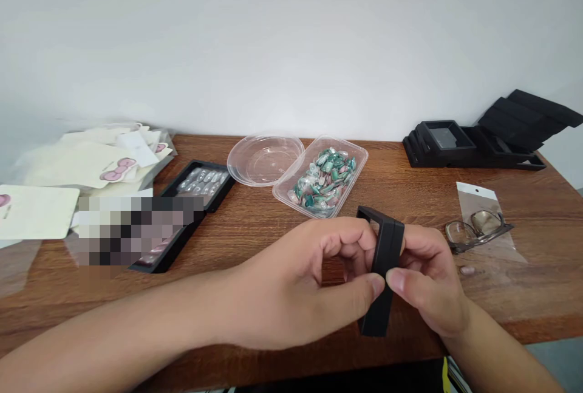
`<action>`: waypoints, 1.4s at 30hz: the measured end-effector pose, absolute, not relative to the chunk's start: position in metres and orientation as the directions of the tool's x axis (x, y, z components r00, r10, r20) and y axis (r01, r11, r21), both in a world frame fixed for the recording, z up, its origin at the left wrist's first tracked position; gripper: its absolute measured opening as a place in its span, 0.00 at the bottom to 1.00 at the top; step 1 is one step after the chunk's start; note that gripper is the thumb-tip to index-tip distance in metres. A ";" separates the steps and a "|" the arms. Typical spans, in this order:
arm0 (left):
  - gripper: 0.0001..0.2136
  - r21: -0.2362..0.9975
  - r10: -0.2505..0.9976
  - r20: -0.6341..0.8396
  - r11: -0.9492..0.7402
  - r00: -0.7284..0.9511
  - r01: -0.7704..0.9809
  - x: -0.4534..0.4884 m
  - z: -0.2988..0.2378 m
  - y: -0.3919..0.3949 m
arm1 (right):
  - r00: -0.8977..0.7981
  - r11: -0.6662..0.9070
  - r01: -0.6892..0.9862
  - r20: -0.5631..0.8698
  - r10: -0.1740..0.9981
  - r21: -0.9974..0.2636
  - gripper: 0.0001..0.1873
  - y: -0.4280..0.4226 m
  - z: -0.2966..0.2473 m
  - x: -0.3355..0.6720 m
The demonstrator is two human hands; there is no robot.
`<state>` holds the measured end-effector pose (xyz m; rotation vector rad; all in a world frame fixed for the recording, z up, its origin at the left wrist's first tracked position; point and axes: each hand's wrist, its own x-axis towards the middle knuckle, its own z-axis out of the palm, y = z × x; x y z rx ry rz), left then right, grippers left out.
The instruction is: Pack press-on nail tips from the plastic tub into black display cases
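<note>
Between my two hands a black frame-like display box (382, 277) stands on edge, its narrow side toward me, above the front of the table. My left hand (314, 283) grips it from the left, thumb on the near edge and fingers curled at the far side. From the right, my right hand (428, 277) pinches the same box with its thumb close to the left one. What the box holds, if anything, is hidden. Beyond it sits a clear plastic tub (282, 195) with many green, pink and clear press-on nails (325, 180).
A round clear container (264, 162) touches the tub. Left are a black box of nails (218, 195), another partly blurred, and a pile of cream cards (82, 159). Right are stacked black boxes (483, 159), eyeglasses (483, 238) on a clear bag (473, 195) and the table (537, 296).
</note>
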<state>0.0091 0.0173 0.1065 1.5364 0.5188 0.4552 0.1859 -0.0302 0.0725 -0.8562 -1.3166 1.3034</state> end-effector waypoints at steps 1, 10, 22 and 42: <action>0.06 1.000 0.573 -0.030 0.011 0.819 0.029 0.010 0.105 0.017 | -0.202 0.171 -0.175 0.206 0.958 -0.969 0.13 -0.030 0.073 0.186; 0.07 0.997 0.576 -0.034 0.077 0.817 -0.013 0.011 0.105 0.015 | -0.224 0.222 -0.197 0.264 0.938 -0.955 0.19 -0.031 0.077 0.184; 0.04 0.920 0.721 0.149 -0.353 0.676 0.173 0.007 0.104 0.007 | -0.116 0.260 -0.148 0.278 0.953 -0.954 0.06 -0.032 0.063 0.179; 0.03 0.728 0.668 0.290 -0.619 0.686 0.295 -0.005 0.112 0.000 | -0.144 0.376 -0.044 0.378 0.915 -0.926 0.10 -0.030 0.069 0.188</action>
